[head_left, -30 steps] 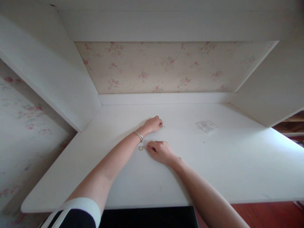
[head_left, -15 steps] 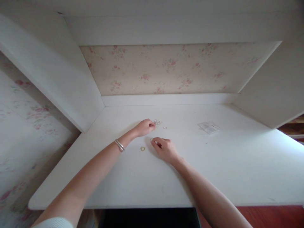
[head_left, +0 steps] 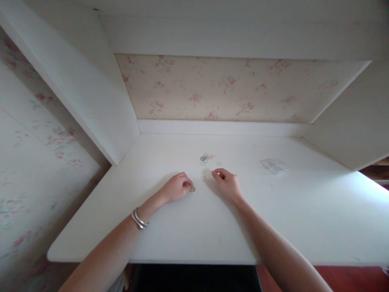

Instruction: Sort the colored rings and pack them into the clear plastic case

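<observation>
- My left hand [head_left: 178,187] rests knuckles-up on the white desk [head_left: 188,231], fingers curled together, the tips pressing on a small yellowish ring [head_left: 192,189] at the hand's 3 o'clock edge. I judge I pin it flat so it cannot slide on the smooth top; whether it is truly pinched I cannot tell.
- That ring lies flat, so it has no long axis to speak of; its opening faces straight up.
- My right hand [head_left: 227,182] sits just to the 3 o'clock side of the left, thumb and forefinger drawn close together at its 10 o'clock tip. Whether something tiny is nipped between them is too small to see.
- A second loose ring [head_left: 203,178] lies on the desk between my two hands, touching neither.
- At 12 o'clock from my hands a small heap of rings [head_left: 206,157] is bunched together, with one stray ring [head_left: 219,164] just off its 4 o'clock side; keeping the heap ahead leaves room to work near me.
- A flat clear packet [head_left: 274,165] lies well apart at 2 o'clock.
- A silver bangle [head_left: 139,220] circles my left wrist.
</observation>
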A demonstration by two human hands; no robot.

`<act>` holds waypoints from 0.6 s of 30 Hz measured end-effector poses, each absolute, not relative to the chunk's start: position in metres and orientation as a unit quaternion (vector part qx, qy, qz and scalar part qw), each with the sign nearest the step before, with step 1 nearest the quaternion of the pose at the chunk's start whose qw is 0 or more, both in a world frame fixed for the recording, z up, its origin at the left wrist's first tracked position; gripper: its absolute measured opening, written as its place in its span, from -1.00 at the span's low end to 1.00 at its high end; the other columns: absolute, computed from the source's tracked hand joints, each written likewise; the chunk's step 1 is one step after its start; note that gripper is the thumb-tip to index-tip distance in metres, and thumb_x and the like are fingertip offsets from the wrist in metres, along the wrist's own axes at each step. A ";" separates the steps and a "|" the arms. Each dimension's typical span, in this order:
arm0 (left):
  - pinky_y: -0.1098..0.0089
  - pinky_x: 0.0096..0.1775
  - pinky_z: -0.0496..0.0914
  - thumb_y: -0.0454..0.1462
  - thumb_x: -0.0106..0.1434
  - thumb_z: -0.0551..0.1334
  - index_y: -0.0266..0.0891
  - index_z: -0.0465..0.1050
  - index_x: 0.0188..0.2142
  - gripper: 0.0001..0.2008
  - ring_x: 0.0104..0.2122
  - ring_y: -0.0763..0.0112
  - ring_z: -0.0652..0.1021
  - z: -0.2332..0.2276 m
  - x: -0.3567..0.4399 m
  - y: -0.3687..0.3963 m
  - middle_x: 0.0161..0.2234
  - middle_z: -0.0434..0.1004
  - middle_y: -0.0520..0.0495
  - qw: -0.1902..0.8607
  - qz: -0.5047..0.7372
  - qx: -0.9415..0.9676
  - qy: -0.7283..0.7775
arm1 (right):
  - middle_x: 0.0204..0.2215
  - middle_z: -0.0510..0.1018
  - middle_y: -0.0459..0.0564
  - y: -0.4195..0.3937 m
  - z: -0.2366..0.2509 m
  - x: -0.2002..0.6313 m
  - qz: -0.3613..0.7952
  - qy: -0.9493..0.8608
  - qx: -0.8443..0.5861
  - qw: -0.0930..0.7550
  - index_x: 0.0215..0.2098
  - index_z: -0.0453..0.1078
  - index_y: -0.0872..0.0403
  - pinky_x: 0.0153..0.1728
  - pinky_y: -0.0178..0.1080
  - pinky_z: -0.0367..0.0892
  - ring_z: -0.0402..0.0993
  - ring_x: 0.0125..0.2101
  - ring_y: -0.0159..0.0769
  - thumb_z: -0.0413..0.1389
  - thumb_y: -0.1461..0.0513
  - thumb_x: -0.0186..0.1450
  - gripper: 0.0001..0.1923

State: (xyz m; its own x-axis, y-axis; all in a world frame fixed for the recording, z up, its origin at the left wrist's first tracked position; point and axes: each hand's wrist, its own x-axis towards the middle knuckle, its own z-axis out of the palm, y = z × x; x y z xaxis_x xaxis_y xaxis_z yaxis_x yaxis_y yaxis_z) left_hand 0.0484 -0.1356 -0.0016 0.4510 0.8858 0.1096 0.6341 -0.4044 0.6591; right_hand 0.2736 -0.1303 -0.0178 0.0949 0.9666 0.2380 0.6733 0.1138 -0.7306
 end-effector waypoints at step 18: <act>0.45 -0.27 0.34 -0.24 0.14 0.18 -0.21 0.52 -0.37 -0.85 -0.37 0.45 0.47 -0.009 0.046 -0.135 -0.33 0.44 -0.02 0.237 0.217 0.814 0.483 | -0.38 0.47 -0.05 -0.133 -0.020 0.271 0.097 -0.784 -0.563 0.245 -0.28 0.48 0.00 -0.31 -0.35 0.19 0.38 -0.33 -0.35 -0.01 0.19 0.29 -0.78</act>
